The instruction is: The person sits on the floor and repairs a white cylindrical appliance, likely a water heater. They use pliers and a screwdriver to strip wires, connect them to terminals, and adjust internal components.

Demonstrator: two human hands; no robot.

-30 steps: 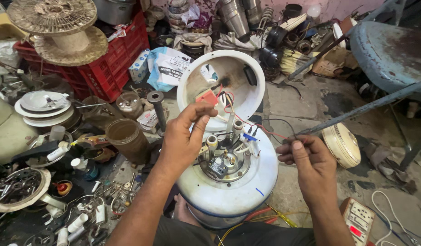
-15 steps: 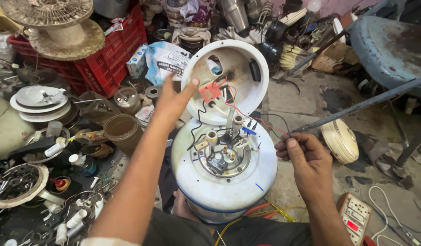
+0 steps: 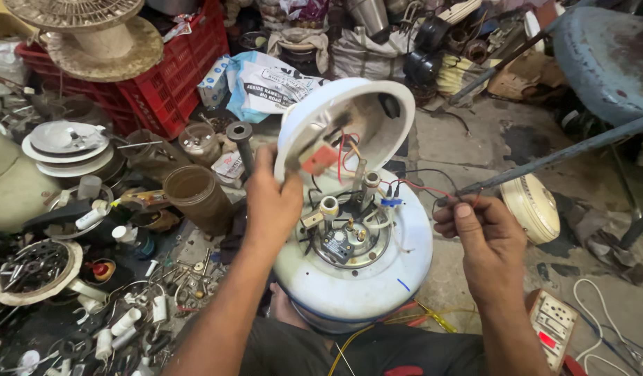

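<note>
Atop white round heater tank (image 3: 356, 278), exposed terminals; left hand (image 3: 272, 202) grips red part (image 3: 320, 159), right hand (image 3: 485, 230) pinches wires (image 3: 422, 188).

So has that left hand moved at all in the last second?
Yes. The left hand has lifted off the fittings on the white water heater and gone up to the open round cover, now touching its inside.

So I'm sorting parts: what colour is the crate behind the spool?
Red; the crate shows best in the head view.
</note>
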